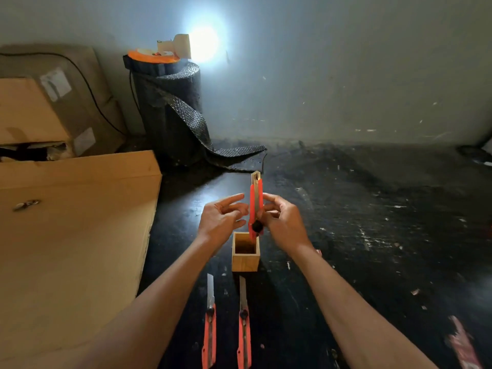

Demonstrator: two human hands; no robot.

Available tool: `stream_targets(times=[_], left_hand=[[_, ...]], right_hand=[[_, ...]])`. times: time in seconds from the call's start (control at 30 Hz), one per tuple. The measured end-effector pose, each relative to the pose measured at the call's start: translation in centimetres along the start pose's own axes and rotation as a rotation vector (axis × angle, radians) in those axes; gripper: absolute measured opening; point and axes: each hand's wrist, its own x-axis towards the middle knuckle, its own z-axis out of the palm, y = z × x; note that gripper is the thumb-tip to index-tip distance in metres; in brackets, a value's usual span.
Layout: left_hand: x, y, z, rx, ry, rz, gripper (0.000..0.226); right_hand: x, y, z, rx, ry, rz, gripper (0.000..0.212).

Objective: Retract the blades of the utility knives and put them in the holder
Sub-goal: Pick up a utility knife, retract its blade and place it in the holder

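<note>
My right hand (283, 222) grips a red utility knife (256, 201) upright, tip up, its lower end just over the far right corner of the square wooden holder (245, 261). Only a short bit of metal shows at the knife's top, and the black slider sits low near my fingers. My left hand (222, 218) hovers open just left of the knife, fingers spread, touching nothing. Two more red utility knives lie on the dark floor in front of the holder, the left one (209, 328) and the right one (244, 334), both with long blades extended toward the holder.
A large flat cardboard box (72, 235) lies at the left, with more boxes (48, 107) behind it. A black roll of bubble wrap (170, 113) stands at the back near a bright lamp (203, 43). The dark floor (372, 222) is scuffed and dotted with scraps.
</note>
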Motion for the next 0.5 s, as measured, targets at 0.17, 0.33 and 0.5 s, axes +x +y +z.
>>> stream_targets(times=[0.17,0.33,0.5], left_hand=[[1.7,-4.6,0.0,0.557,0.063,0.063,0.049],[1.8,-8.9,0.8,0.694,0.016,-0.105,0.087],[1.4,-11.5,1.1,0.702,-0.026,-0.111,0.061]], right_hand=[[3.1,3.3,-0.1,-0.108,-0.032,0.065,0.018],[5.0,7.8,1.5,-0.179,-0.066,0.113,0.009],[6.0,10.8,2.9,-0.240,-0.133,0.162,0.004]])
